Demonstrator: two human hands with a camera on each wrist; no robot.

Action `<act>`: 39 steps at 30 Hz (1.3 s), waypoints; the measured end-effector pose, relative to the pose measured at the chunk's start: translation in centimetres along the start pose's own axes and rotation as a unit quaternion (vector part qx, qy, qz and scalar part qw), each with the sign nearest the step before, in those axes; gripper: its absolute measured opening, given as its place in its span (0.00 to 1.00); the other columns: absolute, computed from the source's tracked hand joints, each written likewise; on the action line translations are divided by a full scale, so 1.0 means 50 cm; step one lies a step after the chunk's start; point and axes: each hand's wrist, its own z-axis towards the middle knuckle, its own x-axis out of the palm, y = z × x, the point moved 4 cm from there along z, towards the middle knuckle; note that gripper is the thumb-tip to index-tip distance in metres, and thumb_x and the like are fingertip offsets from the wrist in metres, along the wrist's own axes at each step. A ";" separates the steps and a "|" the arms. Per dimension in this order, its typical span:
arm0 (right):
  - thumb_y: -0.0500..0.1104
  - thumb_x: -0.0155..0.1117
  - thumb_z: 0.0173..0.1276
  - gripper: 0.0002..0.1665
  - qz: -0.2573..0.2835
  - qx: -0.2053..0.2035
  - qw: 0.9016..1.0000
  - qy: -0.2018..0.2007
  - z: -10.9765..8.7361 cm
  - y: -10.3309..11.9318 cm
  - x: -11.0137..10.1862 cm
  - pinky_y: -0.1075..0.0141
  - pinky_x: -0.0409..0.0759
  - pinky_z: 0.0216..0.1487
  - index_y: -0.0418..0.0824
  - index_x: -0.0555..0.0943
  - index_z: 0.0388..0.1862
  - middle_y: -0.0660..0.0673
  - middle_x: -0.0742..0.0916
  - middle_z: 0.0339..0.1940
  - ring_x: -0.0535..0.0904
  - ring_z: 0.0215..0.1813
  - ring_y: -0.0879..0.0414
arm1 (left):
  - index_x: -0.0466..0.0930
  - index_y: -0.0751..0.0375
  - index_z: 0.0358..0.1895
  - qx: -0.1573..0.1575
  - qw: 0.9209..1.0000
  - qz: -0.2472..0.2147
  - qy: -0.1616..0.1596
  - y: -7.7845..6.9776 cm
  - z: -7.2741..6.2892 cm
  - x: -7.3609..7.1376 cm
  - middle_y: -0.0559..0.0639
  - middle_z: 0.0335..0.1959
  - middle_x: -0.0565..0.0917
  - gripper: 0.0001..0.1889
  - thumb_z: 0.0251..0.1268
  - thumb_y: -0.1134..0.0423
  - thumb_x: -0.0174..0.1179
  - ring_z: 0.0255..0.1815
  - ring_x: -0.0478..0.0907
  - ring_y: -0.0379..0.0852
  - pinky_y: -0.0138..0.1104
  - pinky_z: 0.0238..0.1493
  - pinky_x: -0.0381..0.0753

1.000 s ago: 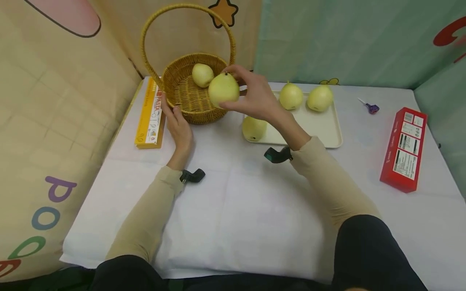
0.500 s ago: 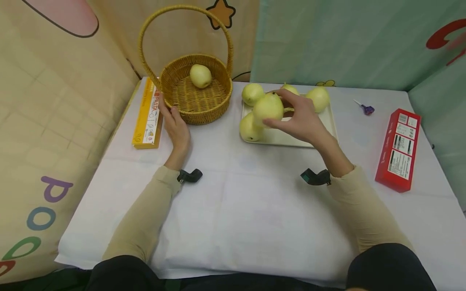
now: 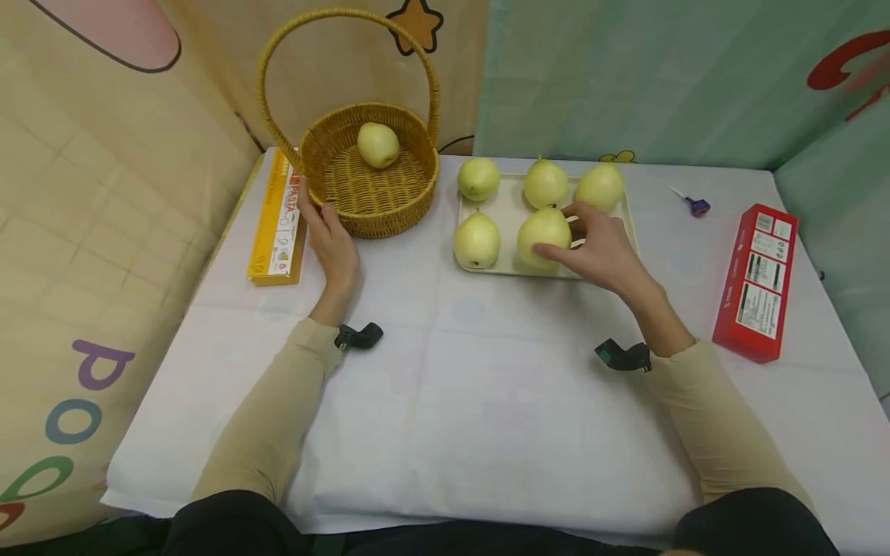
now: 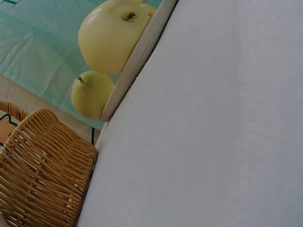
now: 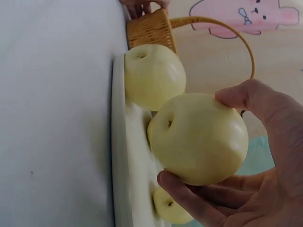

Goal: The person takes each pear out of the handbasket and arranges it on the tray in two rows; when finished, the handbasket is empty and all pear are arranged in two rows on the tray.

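A pale yellow-green pear is gripped between the thumb and fingers of my right hand, low over the front of the cream tray. In the right wrist view that pear fills the grasp, with the tray's edge beside it. Several other pears stand on the tray, among them one at front left and one at back left. My left hand rests against the near left side of the yellow wicker basket. Inside the basket lies one pear.
A yellow pasta box lies left of the basket, close to my left hand. To the right are a red box and a small purple lollipop. Printed curtains stand behind the white-covered table.
My right hand has carried the pear from the basket's right rim rightward to the tray and lowered it there. My left hand stays at the basket.
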 end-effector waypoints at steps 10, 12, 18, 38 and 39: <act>0.72 0.66 0.68 0.46 -0.053 0.037 0.998 0.013 0.016 -0.045 0.019 0.44 0.78 0.58 0.35 0.79 0.65 0.31 0.87 0.57 0.82 0.61 0.37 | 0.47 0.50 0.86 0.011 1.000 0.006 0.000 -0.004 0.005 0.001 0.42 0.88 0.53 0.30 0.88 0.59 0.37 0.82 0.50 0.27 0.22 0.80 0.49; 0.71 0.64 0.69 0.46 -0.046 0.039 0.998 0.008 0.019 -0.046 0.020 0.42 0.76 0.63 0.35 0.78 0.66 0.32 0.86 0.61 0.79 0.65 0.37 | 0.47 0.50 0.87 0.011 1.000 0.003 0.001 -0.006 0.006 0.000 0.42 0.88 0.53 0.30 0.88 0.59 0.37 0.82 0.50 0.26 0.22 0.80 0.49; 0.68 0.67 0.70 0.47 -0.022 0.040 0.999 0.011 0.030 -0.047 0.024 0.41 0.73 0.69 0.36 0.74 0.73 0.33 0.82 0.67 0.76 0.71 0.38 | 0.47 0.49 0.87 0.005 1.000 0.000 0.000 -0.004 0.008 -0.004 0.42 0.88 0.52 0.30 0.88 0.58 0.36 0.82 0.50 0.26 0.21 0.80 0.49; 0.69 0.67 0.69 0.49 -0.007 0.040 0.999 -0.024 0.024 -0.044 0.033 0.42 0.75 0.66 0.35 0.74 0.74 0.34 0.83 0.67 0.77 0.69 0.39 | 0.46 0.48 0.87 -0.003 1.000 -0.001 0.010 0.004 0.005 0.001 0.39 0.88 0.50 0.30 0.88 0.59 0.35 0.82 0.49 0.25 0.21 0.80 0.47; 0.69 0.67 0.69 0.49 -0.010 0.035 0.999 -0.032 0.024 -0.041 0.032 0.42 0.76 0.65 0.35 0.74 0.73 0.33 0.84 0.67 0.78 0.68 0.39 | 0.46 0.48 0.87 -0.003 1.000 -0.002 0.010 0.004 0.005 0.002 0.39 0.88 0.50 0.30 0.88 0.59 0.35 0.82 0.49 0.25 0.21 0.80 0.48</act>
